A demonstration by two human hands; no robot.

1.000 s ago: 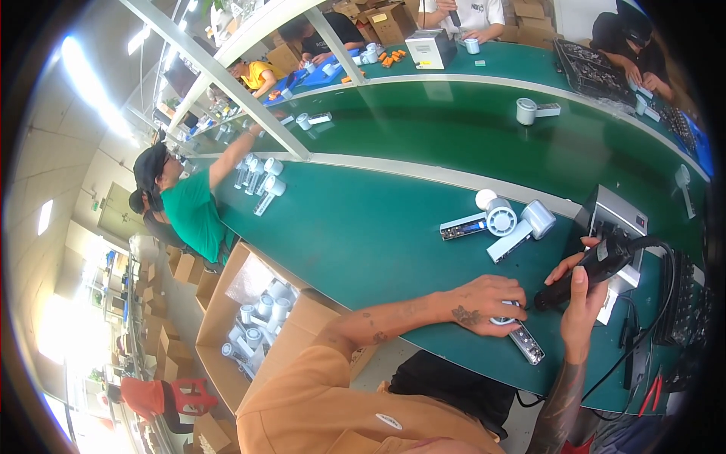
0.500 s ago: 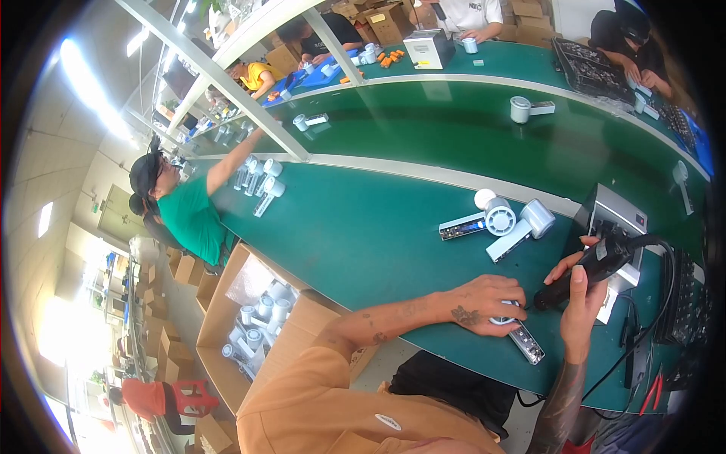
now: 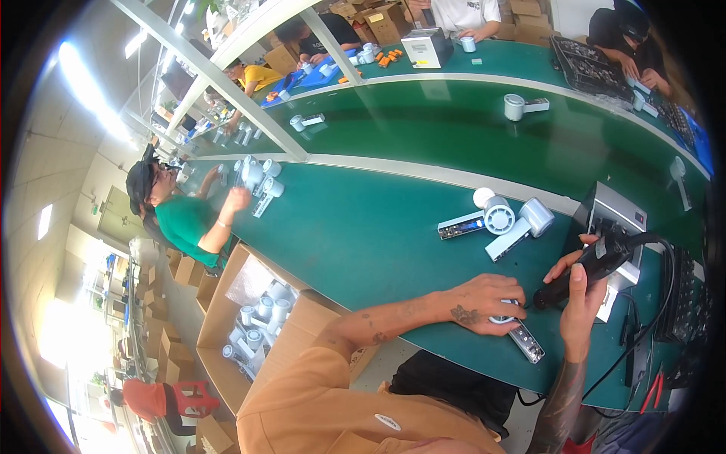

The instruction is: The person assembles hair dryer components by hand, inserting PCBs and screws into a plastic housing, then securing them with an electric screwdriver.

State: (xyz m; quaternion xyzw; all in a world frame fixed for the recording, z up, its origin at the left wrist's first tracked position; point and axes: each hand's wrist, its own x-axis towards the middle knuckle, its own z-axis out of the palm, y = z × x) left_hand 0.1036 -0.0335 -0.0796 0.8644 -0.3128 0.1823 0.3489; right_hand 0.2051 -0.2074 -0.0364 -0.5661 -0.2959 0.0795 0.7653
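Note:
My left hand (image 3: 488,303) is closed around the head of a light-blue handheld fan (image 3: 527,343), pressed to the green tabletop. Its opened handle sticks out toward me with the circuit board showing; most of the head is hidden under my fingers. In my right hand (image 3: 578,299) is a black electric screwdriver (image 3: 590,265), tilted so its tip end points left, close to my left fingers. Whether the tip touches the fan I cannot tell. Beyond my hands lie two more fans, one with an open handle (image 3: 461,226) and one with a pale closed handle (image 3: 508,240).
A grey-white boxy device (image 3: 616,208) stands right of the screwdriver, whose cable (image 3: 669,280) loops down. Red-handled pliers (image 3: 653,392) lie at the right edge. A carton (image 3: 219,303) of fans stands left. Past a rail, a green conveyor (image 3: 423,113) carries fans (image 3: 514,107); co-workers sit around.
The co-worker in green has pulled an arm back from the conveyor and now has a hand by the fan pile. Fans on the conveyor shifted slightly left. My hands have barely moved.

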